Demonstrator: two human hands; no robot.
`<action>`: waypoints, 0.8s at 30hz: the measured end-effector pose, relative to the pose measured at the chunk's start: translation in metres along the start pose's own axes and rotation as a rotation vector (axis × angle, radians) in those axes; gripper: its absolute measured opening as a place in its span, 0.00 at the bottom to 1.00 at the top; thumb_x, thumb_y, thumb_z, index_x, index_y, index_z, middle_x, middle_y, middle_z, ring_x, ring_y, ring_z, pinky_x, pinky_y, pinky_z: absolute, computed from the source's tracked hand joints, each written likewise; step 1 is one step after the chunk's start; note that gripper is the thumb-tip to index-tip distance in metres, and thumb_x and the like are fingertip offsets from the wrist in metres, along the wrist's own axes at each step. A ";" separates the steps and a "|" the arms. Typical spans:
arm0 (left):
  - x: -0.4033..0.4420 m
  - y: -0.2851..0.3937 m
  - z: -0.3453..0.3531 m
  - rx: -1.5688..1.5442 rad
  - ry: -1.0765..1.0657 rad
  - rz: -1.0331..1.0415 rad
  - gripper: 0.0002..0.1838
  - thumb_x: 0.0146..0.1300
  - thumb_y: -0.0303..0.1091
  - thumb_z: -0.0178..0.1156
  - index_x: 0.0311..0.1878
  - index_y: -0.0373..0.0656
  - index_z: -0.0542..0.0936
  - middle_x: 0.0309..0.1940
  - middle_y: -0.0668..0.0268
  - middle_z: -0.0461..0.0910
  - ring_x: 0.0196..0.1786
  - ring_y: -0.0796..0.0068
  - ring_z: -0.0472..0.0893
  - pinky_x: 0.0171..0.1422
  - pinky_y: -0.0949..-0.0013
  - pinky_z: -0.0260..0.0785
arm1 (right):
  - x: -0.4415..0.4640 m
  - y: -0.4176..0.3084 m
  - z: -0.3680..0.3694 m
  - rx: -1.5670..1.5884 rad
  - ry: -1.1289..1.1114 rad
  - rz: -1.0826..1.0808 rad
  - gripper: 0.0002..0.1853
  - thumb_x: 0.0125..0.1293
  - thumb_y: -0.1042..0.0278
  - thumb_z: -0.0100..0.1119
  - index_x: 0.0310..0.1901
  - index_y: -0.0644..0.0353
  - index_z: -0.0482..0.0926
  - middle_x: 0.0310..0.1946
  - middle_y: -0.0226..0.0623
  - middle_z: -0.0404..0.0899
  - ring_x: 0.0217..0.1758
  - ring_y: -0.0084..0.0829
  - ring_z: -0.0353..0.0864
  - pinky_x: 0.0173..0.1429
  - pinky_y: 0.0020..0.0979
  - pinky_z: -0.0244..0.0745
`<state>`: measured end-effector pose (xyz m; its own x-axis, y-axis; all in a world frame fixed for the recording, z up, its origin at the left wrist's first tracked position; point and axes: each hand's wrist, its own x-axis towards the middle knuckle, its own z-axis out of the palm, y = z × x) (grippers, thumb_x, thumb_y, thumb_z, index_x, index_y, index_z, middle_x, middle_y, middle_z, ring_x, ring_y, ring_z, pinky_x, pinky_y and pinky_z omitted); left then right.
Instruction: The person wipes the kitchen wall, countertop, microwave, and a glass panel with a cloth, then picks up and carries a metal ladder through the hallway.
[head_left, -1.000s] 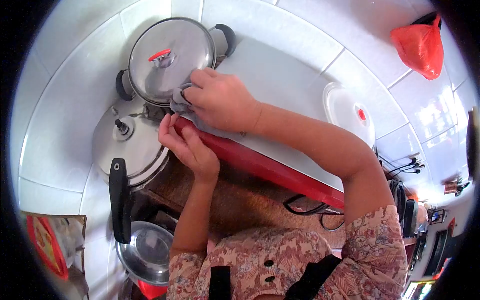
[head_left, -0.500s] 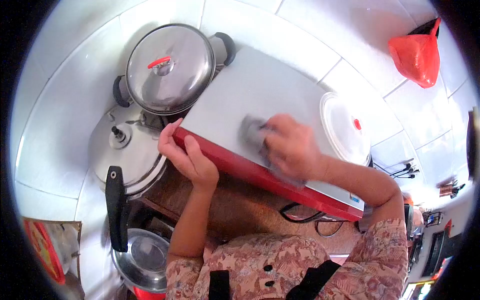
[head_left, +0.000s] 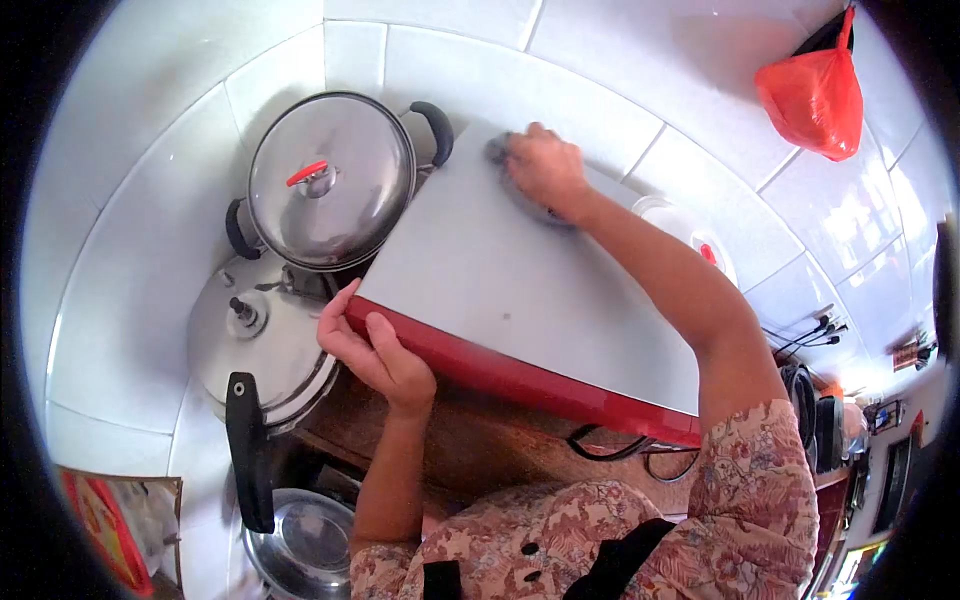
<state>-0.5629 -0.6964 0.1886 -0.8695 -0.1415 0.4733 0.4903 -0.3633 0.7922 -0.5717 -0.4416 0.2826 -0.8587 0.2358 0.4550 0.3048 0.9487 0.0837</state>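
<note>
A grey-white box-shaped appliance (head_left: 480, 265) with a red front edge (head_left: 500, 375) lies before me. My right hand (head_left: 548, 175) presses a grey cloth (head_left: 530, 205) onto its top, near the far edge by the tiled wall. At the front left corner, my left hand (head_left: 385, 355) is wrapped round the red edge, with thumb and fingers on either side of the corner. A small dark spot shows on the top surface.
Left of the appliance are a lidded pot (head_left: 350, 220) and a pressure cooker (head_left: 215, 345) with a black handle. Below them sits a metal bowl (head_left: 305, 545). A white lid (head_left: 670, 217) rests at the right; a red bag (head_left: 820, 100) hangs on the wall.
My right hand has swept the cloth from the front left corner across the top, then up to the far edge. My left hand has stayed at the corner.
</note>
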 end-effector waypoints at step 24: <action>0.001 -0.021 -0.005 0.083 0.001 0.122 0.15 0.68 0.29 0.41 0.54 0.31 0.64 0.50 0.54 0.69 0.52 0.66 0.69 0.63 0.62 0.60 | -0.093 -0.109 -0.066 0.342 -0.053 -0.472 0.08 0.54 0.67 0.60 0.34 0.56 0.75 0.33 0.41 0.71 0.38 0.45 0.76 0.37 0.43 0.74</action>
<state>-0.5747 -0.6941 0.1705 -0.8033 -0.1805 0.5675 0.5954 -0.2657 0.7582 -0.4976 -0.5806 0.2901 -0.8913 -0.2271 0.3925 -0.2584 0.9656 -0.0281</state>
